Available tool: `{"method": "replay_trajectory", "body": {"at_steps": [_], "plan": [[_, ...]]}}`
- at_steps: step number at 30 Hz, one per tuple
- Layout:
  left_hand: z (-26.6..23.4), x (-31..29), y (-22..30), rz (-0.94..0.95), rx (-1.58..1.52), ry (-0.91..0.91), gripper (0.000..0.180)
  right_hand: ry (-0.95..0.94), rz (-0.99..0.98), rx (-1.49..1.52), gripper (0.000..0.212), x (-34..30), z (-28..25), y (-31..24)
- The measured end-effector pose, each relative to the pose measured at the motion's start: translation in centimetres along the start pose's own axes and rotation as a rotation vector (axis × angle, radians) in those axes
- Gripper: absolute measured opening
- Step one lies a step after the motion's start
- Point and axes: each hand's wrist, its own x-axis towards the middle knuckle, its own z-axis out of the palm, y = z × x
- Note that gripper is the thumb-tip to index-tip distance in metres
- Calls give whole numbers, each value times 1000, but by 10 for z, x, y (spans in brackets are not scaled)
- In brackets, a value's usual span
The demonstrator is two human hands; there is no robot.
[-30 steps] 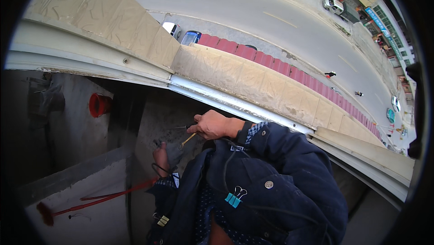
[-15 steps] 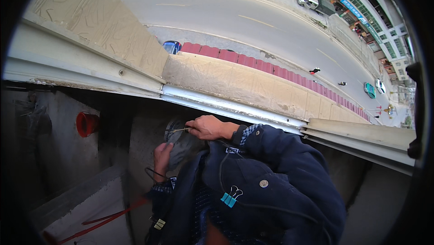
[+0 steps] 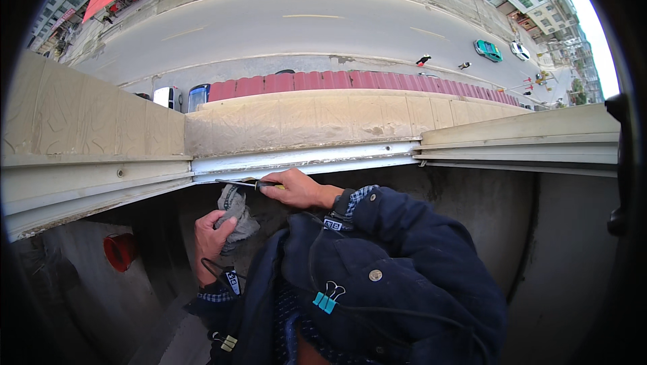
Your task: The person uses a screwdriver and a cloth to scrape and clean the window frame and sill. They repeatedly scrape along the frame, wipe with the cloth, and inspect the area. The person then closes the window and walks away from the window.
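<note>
My right hand (image 3: 298,188) is closed around the handle of what looks like a screwdriver (image 3: 236,182), its thin metal shaft pointing left. The shaft lies close to the inner edge of the white window track (image 3: 303,158); whether it touches is hard to tell. A crumpled grey cloth (image 3: 237,222) is pinched between the thumb and fingers of my left hand (image 3: 211,235). The cloth hangs just below the shaft, under the track.
Tan ledge (image 3: 303,121) beyond the track, then a red ridged roof edge (image 3: 350,80) and a street (image 3: 269,24) far below. Window frames flank the opening at left (image 3: 94,179) and right (image 3: 519,134). A red bucket (image 3: 121,252) is at the lower left.
My view has swung, showing more of the street at left. The tool's shaft now shows nearer the track, and the cloth in my left hand has come up towards it.
</note>
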Motion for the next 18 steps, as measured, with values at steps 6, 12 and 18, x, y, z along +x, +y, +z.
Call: {"method": "replay_trajectory", "body": {"at_steps": [6, 12, 18], "plan": [[16, 23, 37, -8, 119, -166, 29, 149, -1, 44, 40, -23, -13, 15], [41, 44, 60, 45, 98, -452, 28, 312, 86, 16, 45, -51, -6, 33], [90, 67, 73, 129, -16, -813, 26, 435, 171, 347, 37, -101, 12, 38]]}}
